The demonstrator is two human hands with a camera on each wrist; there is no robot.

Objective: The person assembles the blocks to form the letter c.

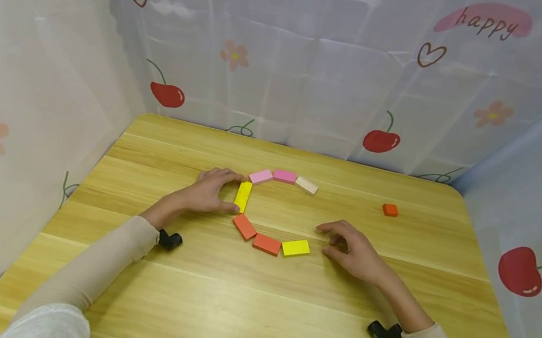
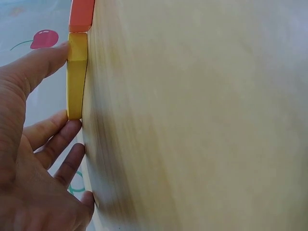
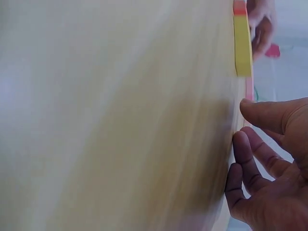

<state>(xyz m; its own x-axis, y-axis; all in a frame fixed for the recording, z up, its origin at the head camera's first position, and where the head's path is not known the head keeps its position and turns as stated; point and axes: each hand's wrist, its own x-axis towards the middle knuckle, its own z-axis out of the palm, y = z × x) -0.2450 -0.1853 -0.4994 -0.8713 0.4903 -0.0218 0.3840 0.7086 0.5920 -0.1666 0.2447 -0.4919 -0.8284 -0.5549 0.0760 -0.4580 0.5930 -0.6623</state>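
Note:
Several coloured blocks lie on the wooden table in a curved row, open toward the right. My left hand (image 1: 205,190) pinches a yellow block (image 1: 243,197) on the row's left side, thumb at its near end and forefinger at its far end. That yellow block (image 2: 77,77) also shows in the left wrist view, against an orange-red block (image 2: 82,14). My right hand (image 1: 355,253) is right of a second yellow block (image 1: 295,248), apart from it, its fingers loosely bent with nothing between them.
Along the far side lie a light pink block (image 1: 261,177), a darker pink block (image 1: 284,176) and a cream block (image 1: 307,185). Two orange-red blocks (image 1: 267,244) form the near left of the curve. A lone orange block (image 1: 390,210) lies at the right. Printed curtains (image 1: 282,90) surround the table (image 1: 230,313).

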